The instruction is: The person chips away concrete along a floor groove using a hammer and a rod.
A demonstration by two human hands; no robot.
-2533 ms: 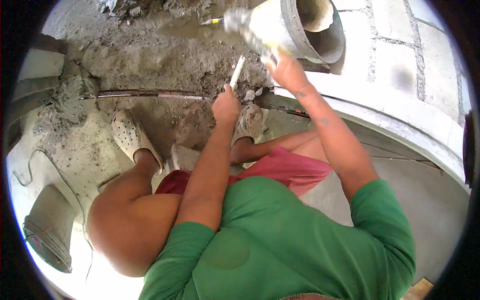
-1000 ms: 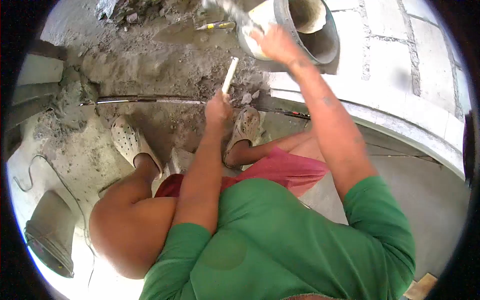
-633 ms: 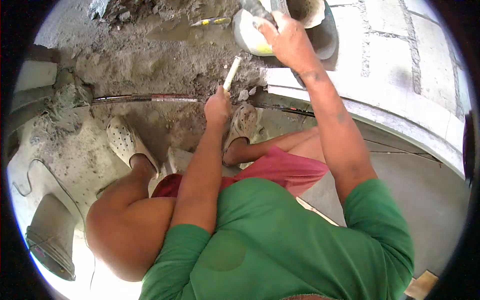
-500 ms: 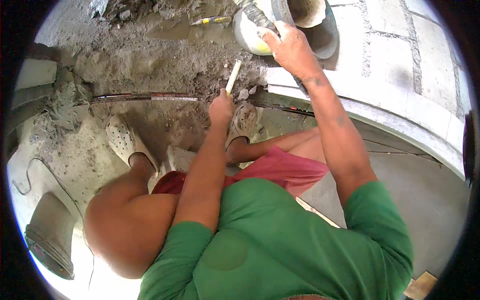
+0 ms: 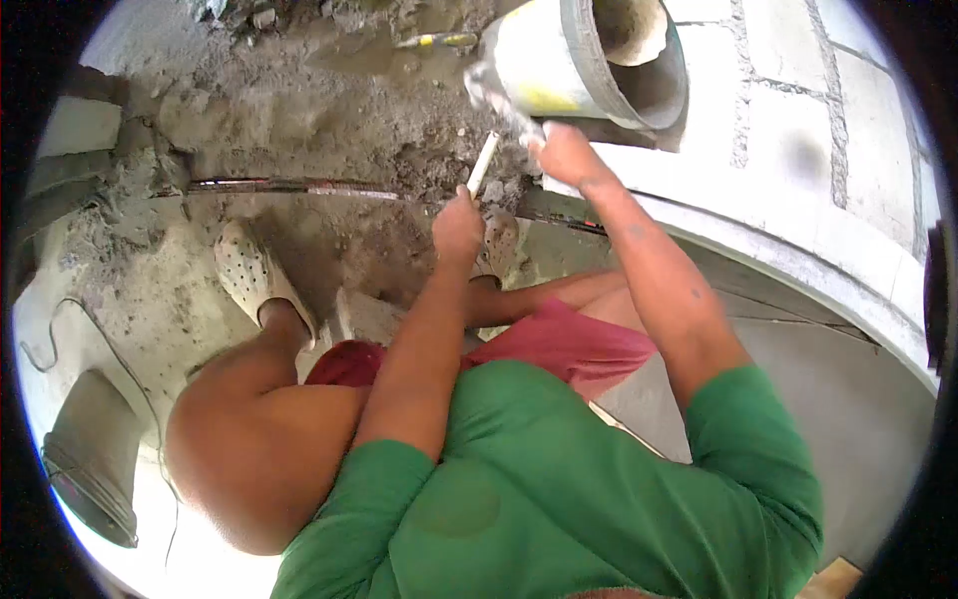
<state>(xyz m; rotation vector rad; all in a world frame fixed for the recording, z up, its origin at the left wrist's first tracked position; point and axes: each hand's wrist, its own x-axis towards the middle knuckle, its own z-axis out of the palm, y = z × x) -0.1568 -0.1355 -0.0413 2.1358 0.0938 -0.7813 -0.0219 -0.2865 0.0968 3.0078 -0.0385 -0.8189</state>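
My left hand (image 5: 459, 229) is closed round the lower end of a pale, slim stick-like tool (image 5: 484, 163), which points up and slightly right over the dirt (image 5: 329, 130) near my foot. To its right, my right hand (image 5: 567, 155) grips a grey tool (image 5: 499, 104), blurred by motion, whose far end reaches up and left, in front of a white bucket (image 5: 539, 60). The bucket lies on its side with its mouth to the right. What the lower end of the pale tool touches is hidden by my fingers.
A yellow-handled tool (image 5: 439, 40) lies on the dirt left of the bucket. Pale blocks (image 5: 788, 130) with a raised white edge (image 5: 758, 215) are at the right. A dark bucket (image 5: 95, 449) lies at the lower left. A long thin strip (image 5: 289, 187) crosses the dirt before my feet.
My right hand has moved down from the bucket, and its tool has swung lower, near the pale tool. My left hand has shifted slightly right and down, its grip unchanged.
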